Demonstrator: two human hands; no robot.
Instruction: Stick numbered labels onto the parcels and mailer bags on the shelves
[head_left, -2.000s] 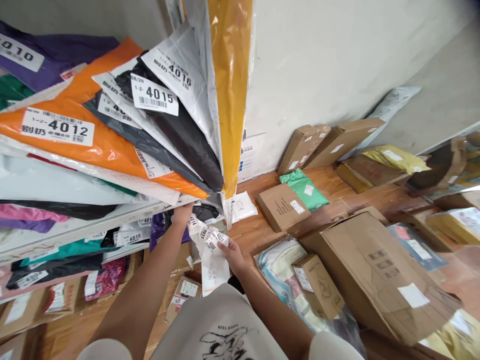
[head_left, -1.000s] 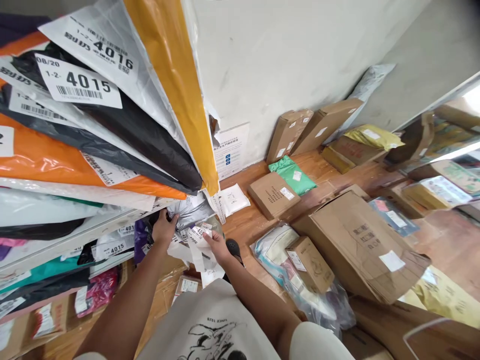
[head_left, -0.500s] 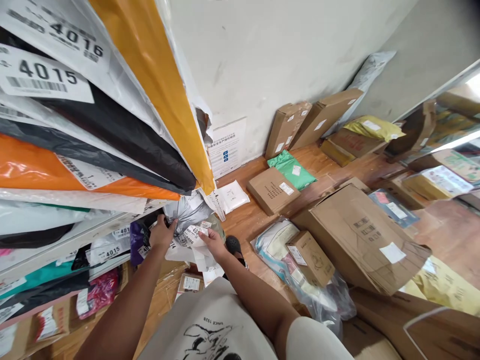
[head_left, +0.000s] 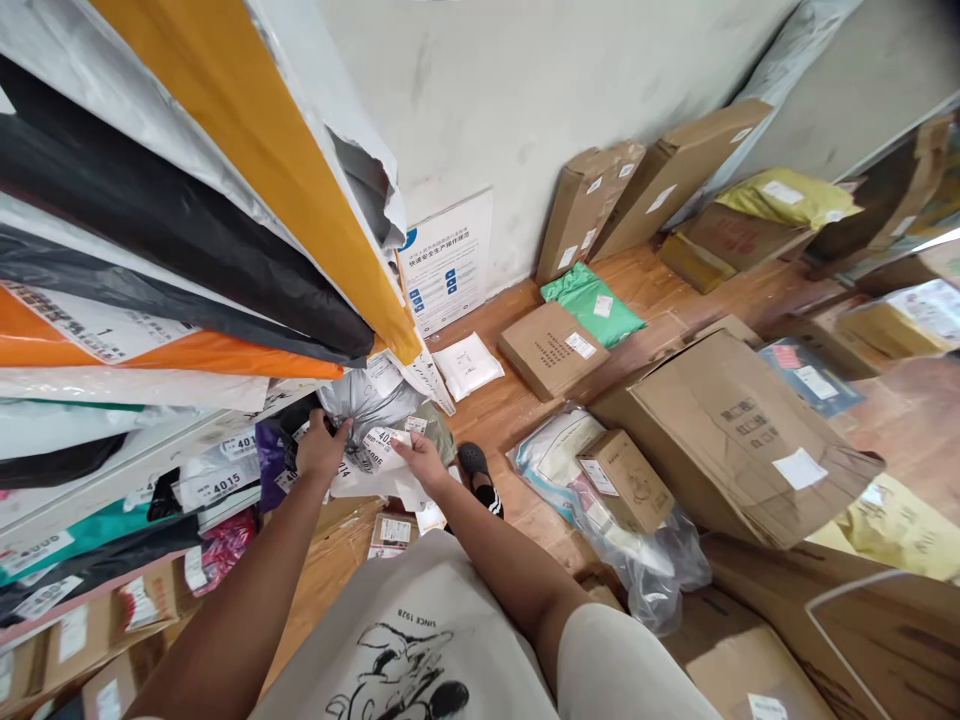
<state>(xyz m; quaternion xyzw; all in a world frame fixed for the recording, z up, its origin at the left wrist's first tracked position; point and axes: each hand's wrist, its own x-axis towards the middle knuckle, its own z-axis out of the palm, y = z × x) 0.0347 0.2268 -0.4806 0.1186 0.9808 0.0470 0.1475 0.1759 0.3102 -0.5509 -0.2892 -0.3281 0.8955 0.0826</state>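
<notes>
My left hand (head_left: pixel 322 450) is closed on the gathered edge of a grey plastic mailer bag (head_left: pixel 371 402) at the end of the lower shelf. Thumb and fingers of my right hand (head_left: pixel 421 460) pinch the edge of a white numbered label (head_left: pixel 384 448), just below that bag. More white paper or labels hang under the label, and I cannot tell whether it is stuck to them. Left of my left hand a purple parcel (head_left: pixel 271 470) lies on the shelf. An olive-grey bag (head_left: pixel 435 425) shows behind my right hand.
Stacked mailer bags, among them a yellow one (head_left: pixel 300 170) and an orange one (head_left: pixel 172 350), fill the shelf at left. A large carton (head_left: pixel 720 440), a green bag (head_left: pixel 596 300) and a flat brown box (head_left: pixel 544 350) lie on the floor at right. A poster (head_left: pixel 450 260) leans against the wall.
The view has shifted, bringing the shelf bags closer at left. Both hands stay at the grey mailer bag and the label, with little movement between them.
</notes>
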